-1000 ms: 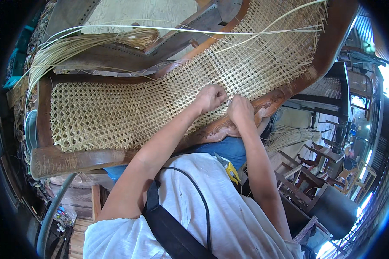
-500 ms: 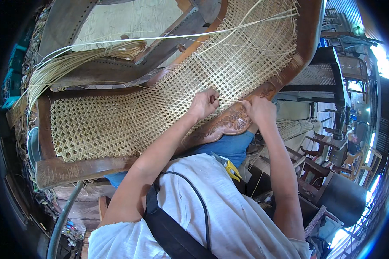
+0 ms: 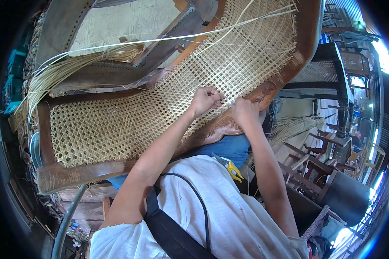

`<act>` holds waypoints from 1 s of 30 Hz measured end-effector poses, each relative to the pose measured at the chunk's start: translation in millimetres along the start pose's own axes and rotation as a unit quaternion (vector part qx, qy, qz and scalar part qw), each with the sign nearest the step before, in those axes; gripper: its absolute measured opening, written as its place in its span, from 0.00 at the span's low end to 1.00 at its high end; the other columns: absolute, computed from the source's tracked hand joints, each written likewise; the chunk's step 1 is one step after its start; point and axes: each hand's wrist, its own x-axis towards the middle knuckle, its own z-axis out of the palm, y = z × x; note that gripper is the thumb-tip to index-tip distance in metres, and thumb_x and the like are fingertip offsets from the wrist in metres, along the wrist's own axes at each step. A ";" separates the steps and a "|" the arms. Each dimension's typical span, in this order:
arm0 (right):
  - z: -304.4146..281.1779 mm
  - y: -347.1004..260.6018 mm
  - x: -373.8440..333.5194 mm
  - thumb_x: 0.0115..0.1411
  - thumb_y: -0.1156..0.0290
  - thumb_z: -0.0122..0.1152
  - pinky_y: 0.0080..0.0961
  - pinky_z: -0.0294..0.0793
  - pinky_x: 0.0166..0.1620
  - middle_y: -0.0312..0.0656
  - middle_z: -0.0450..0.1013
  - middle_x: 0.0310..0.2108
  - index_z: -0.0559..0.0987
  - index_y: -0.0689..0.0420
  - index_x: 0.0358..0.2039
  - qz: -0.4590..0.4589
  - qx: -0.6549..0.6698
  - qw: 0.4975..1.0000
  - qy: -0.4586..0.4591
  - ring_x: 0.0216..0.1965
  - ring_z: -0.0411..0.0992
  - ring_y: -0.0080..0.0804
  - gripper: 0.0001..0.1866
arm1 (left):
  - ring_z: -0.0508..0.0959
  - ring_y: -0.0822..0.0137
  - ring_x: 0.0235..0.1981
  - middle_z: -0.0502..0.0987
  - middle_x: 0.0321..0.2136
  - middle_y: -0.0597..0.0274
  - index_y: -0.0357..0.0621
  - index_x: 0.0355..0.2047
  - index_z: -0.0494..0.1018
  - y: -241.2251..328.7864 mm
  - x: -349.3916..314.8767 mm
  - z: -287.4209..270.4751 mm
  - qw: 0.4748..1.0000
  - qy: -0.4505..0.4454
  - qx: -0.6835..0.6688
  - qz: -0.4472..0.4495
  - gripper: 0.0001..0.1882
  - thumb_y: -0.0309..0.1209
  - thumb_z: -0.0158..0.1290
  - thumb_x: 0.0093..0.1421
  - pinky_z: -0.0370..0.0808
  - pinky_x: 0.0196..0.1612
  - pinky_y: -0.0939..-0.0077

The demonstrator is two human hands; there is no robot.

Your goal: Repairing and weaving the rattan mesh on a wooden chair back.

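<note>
A woven cane panel (image 3: 129, 116) fills a curved brown wooden seat frame (image 3: 86, 176) that lies across my lap. My left hand (image 3: 206, 101) rests on the weave near its front edge, fingers curled; what they hold, if anything, is hidden. Close to its right, my right hand (image 3: 245, 113) is pinched at the panel's edge, over the carved rail (image 3: 220, 128). A thin pale strand seems to be in its fingertips, though most of it is covered. Long loose cane strands (image 3: 160, 39) stretch over the top of the panel.
A bundle of cane strands (image 3: 88, 60) lies on another wooden frame (image 3: 69, 30) beyond the panel. Yellow-handled pliers (image 3: 234, 171) sit against my shirt. More cane (image 3: 296, 126) and a dark cane-seated piece of furniture (image 3: 317, 71) stand to the right, with several chairs behind.
My right hand has moved left along the rail, closer to my left hand. The strand seen stretched between the hands is now mostly hidden. My left hand has turned slightly.
</note>
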 end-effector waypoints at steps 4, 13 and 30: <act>-5.6 -15.3 3.0 0.56 0.73 0.52 0.45 0.75 0.45 0.61 0.77 0.34 0.81 0.64 0.32 0.006 0.007 1.000 0.005 0.39 0.77 0.55 0.11 | 0.82 0.69 0.29 0.79 0.26 0.59 0.34 0.28 0.74 -6.2 -0.4 -1.2 0.998 0.031 -0.010 0.048 0.08 0.27 0.54 0.62 0.80 0.30 0.79; 15.8 -22.8 10.1 0.55 0.73 0.52 0.46 0.74 0.46 0.60 0.77 0.35 0.80 0.64 0.31 0.020 0.038 0.998 0.048 0.40 0.77 0.54 0.10 | 0.81 0.69 0.27 0.78 0.25 0.58 0.36 0.26 0.73 -9.8 4.3 -3.2 0.998 0.017 -0.004 0.057 0.09 0.28 0.56 0.60 0.80 0.31 0.76; -24.0 37.1 -9.2 0.58 0.50 0.57 0.43 0.76 0.41 0.53 0.78 0.29 0.82 0.60 0.29 0.049 -0.042 0.997 0.051 0.35 0.78 0.50 0.23 | 0.81 0.55 0.24 0.81 0.28 0.49 0.44 0.40 0.79 -8.6 -19.9 12.1 0.922 0.080 0.319 0.203 0.11 0.33 0.54 0.58 0.79 0.33 0.66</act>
